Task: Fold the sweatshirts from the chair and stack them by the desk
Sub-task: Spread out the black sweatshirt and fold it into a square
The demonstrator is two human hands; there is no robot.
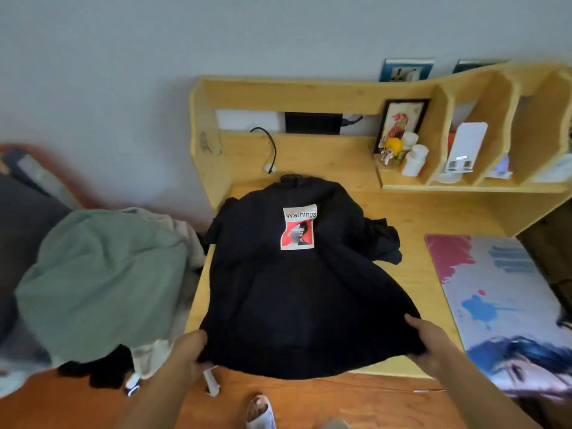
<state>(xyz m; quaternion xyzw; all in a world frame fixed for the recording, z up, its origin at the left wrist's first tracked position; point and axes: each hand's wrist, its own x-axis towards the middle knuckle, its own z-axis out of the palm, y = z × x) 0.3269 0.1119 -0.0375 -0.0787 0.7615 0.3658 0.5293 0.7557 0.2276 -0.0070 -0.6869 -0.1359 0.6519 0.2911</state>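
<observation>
A black sweatshirt (294, 289) with a red and white "Warnings" print lies spread over the left part of the wooden desk (411, 224), its collar toward the wall. My left hand (188, 351) grips the bottom hem at its left corner. My right hand (428, 345) grips the hem at the right corner, which hangs over the desk's front edge. One sleeve is bunched at the right of the garment. To the left of the desk, a pile with a pale green sweatshirt (102, 280), a cream one and a black one covers the chair.
A colourful desk mat (507, 301) covers the desk's right part. Shelf compartments (464, 144) at the back hold a framed picture, white bottles and a white stand. A black cable (272, 147) hangs near the back wall. My foot in a slipper (260, 410) is on the wooden floor.
</observation>
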